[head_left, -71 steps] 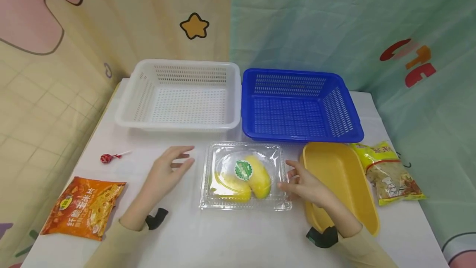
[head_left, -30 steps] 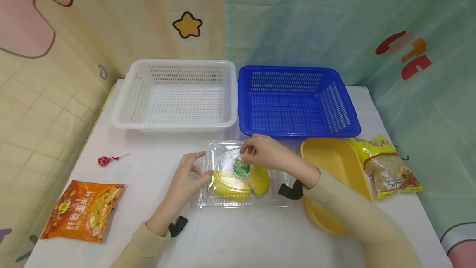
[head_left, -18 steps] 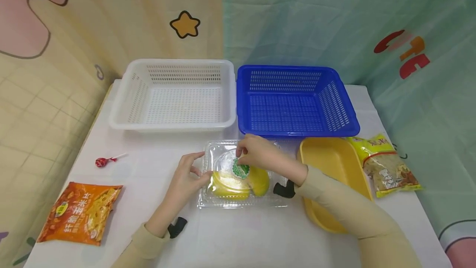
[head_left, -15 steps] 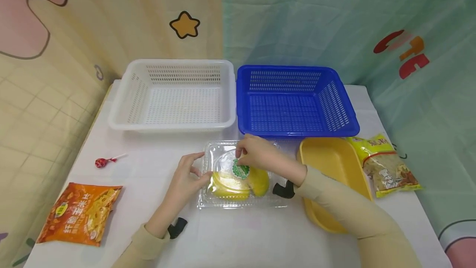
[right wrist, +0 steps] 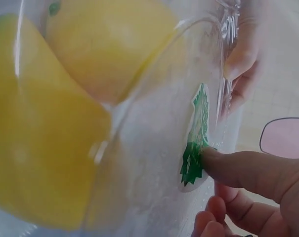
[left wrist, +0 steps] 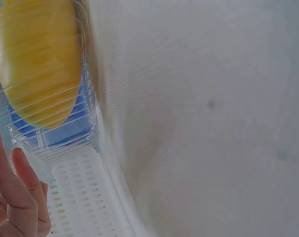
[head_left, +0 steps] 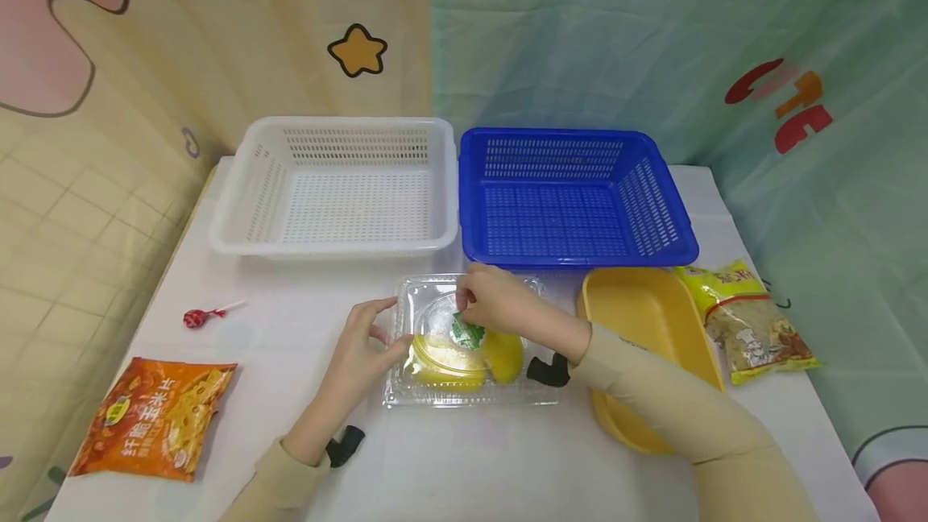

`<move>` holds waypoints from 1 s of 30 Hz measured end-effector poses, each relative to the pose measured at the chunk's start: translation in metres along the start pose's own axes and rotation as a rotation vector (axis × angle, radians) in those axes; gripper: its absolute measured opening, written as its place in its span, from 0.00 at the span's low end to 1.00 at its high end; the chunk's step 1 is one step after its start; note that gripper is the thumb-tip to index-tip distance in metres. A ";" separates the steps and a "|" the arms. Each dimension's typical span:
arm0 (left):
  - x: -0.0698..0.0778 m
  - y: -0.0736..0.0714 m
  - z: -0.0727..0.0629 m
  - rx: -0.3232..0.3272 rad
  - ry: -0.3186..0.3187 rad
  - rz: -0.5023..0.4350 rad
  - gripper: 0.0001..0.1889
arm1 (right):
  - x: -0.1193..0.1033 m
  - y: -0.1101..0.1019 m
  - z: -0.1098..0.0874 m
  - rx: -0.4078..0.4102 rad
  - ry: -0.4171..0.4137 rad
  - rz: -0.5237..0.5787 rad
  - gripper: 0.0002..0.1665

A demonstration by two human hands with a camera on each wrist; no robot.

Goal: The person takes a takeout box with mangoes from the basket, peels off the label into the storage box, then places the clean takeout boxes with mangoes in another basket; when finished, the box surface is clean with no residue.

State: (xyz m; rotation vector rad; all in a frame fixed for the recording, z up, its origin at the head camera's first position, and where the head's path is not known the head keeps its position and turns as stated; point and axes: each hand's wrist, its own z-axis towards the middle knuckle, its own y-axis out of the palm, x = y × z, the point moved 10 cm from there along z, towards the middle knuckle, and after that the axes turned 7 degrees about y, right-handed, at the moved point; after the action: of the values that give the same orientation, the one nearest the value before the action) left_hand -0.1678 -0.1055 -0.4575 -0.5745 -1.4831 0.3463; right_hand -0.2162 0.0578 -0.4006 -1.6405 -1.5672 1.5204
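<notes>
Sticker [head_left: 466, 334] coming up off the box [head_left: 430, 319]

The right hand [head_left: 500, 300], its forearm at four o'clock, has a narrow pinch on the sticker, whose edge looks folded in the right wrist view. The left hand [head_left: 366, 349], at the box's nine o'clock, touches its side, fingers spread wide and gripping nothing. The box sits on the table [head_left: 464, 457], fruit [head_left: 503, 357] inside it, the blue basket [head_left: 554, 262] at one o'clock. The step in hand seems to be peeling; the next move likely calls for a slow pull with the box steadied.
</notes>
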 end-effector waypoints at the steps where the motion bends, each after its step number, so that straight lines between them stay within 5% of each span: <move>1: 0.000 0.000 0.000 -0.003 -0.002 -0.001 0.33 | 0.001 -0.002 -0.001 0.003 -0.015 0.020 0.08; 7: -0.002 0.003 0.001 -0.026 -0.024 -0.016 0.34 | 0.031 -0.036 -0.027 -0.009 -0.060 0.273 0.06; 13: -0.002 0.002 0.001 -0.034 -0.049 -0.028 0.34 | 0.124 -0.065 -0.070 0.015 0.130 0.434 0.09; 17: -0.001 0.001 0.000 -0.034 -0.048 -0.016 0.34 | 0.190 -0.057 -0.095 -0.034 0.265 0.482 0.13; 21: -0.002 0.000 0.001 -0.033 -0.042 -0.006 0.34 | 0.236 -0.029 -0.102 -0.154 0.367 0.490 0.14; 25: -0.005 0.000 0.002 -0.038 -0.051 -0.005 0.34 | 0.253 -0.003 -0.094 -0.229 0.386 0.438 0.13; 30: -0.007 0.003 0.004 -0.047 -0.060 -0.012 0.34 | 0.246 -0.001 -0.079 -0.147 0.326 0.292 0.10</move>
State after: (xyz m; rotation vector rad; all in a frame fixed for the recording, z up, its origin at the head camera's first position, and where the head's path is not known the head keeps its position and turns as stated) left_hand -0.1719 -0.1064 -0.4647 -0.5967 -1.5547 0.3226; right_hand -0.2030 0.3046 -0.4751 -2.1532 -1.3326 1.2069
